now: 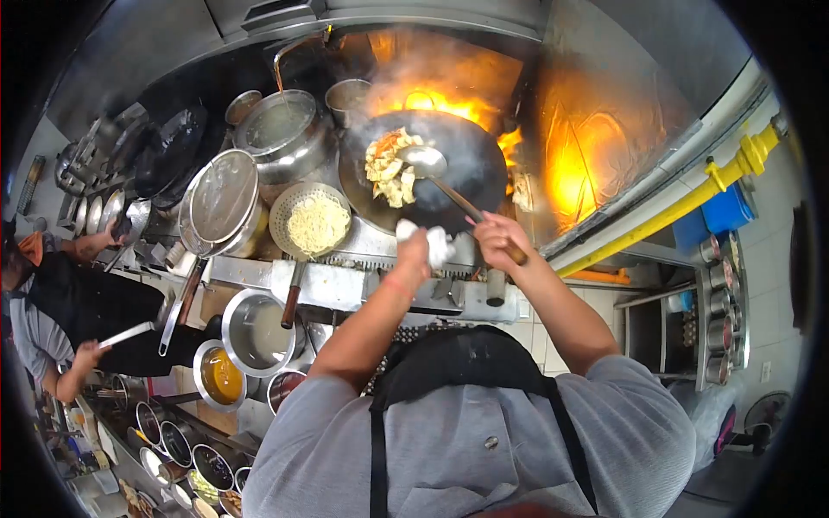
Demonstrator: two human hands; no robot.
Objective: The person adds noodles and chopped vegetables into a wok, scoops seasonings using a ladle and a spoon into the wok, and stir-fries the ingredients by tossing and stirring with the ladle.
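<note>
My right hand (501, 240) is closed around the wooden handle of a ladle (463, 200), whose metal bowl rests against the food (393, 168) in the wok (475, 186). The food is pale, browned pieces with some reddish bits, gathered on the wok's left side. At the wok's near rim, my left hand (414, 252) is closed on a folded white cloth (438, 245); whatever grip lies beneath the cloth is hidden. Smoke rises from the dark wok, and orange flames (445, 105) burn behind it.
Left of the wok are a perforated strainer (347, 210) of noodles, a mesh sieve (223, 194) and a large pot (289, 160). Nearer stand a steel pot (239, 345) and a bowl of yellow liquid (220, 377). A co-worker (78, 302) stands left. A yellow pipe (673, 216) runs right.
</note>
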